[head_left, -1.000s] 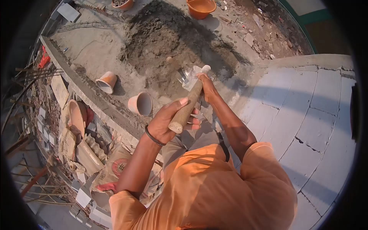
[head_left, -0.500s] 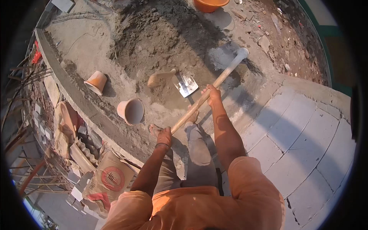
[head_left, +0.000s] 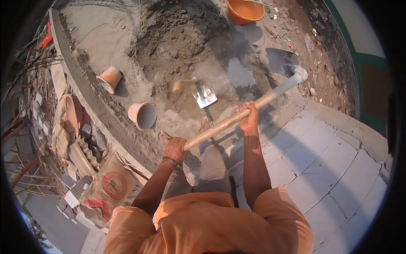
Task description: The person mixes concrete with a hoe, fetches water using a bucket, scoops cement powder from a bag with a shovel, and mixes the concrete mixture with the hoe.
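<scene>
Both hands grip the wooden handle of a long hoe (head_left: 228, 127), held slantwise in front of my body. My left hand (head_left: 175, 149) is wrapped round the lower end of the handle. Further up, my right hand (head_left: 248, 115) closes round its middle. The hoe's wide dark blade (head_left: 282, 62) is at the upper right, above the ground. A patch of pale grey powder (head_left: 240, 73) lies left of the blade, with dust hanging beside it. Nearer my feet is a squarish metal blade (head_left: 205, 97), and beside it a short light-brown piece (head_left: 178, 87) whose kind I cannot tell.
A mound of grey sandy mix (head_left: 173, 38) lies ahead. Two small buckets, one tipped (head_left: 110, 79) and one upright (head_left: 143, 116), stand left near a low concrete edge (head_left: 91, 99). An orange tub (head_left: 245, 11) is at the back. Pale blocks (head_left: 317, 148) lie right; a paper sack (head_left: 109, 188) lies left.
The hoe has swung up and to the right, its blade leaving the powder patch, where dust now rises. Both hands have moved with the handle and kept their grip.
</scene>
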`<state>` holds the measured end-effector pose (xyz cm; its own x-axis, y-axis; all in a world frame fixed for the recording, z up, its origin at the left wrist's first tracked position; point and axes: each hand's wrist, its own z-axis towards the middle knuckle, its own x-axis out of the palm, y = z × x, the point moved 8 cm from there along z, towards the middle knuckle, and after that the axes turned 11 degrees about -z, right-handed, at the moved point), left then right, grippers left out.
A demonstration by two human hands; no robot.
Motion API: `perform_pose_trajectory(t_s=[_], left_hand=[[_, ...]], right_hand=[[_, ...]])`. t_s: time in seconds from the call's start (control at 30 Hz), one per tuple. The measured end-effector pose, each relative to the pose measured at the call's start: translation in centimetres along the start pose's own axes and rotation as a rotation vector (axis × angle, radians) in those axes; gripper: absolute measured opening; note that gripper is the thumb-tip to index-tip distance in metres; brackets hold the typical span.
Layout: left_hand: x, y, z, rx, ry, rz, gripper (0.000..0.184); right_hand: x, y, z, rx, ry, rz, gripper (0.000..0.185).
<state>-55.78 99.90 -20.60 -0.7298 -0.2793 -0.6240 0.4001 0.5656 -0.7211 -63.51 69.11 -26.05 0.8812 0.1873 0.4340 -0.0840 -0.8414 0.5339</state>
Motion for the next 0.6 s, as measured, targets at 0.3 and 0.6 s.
perform_pose_trajectory(t_s=[0.3, 0.6], left_hand=[[-9.6, 1.6, -23.5, -0.458, -0.331, -0.166, 0.024], [-11.4, -0.3, -45.9, -1.043, -0.709, -0.444, 0.027]], right_hand=[[23.8, -9.3, -19.2, 0.252, 0.68, -0.327, 0.018], [33.7, -36.0, -31.5, 0.646, 0.896, -0.943, 0.019]])
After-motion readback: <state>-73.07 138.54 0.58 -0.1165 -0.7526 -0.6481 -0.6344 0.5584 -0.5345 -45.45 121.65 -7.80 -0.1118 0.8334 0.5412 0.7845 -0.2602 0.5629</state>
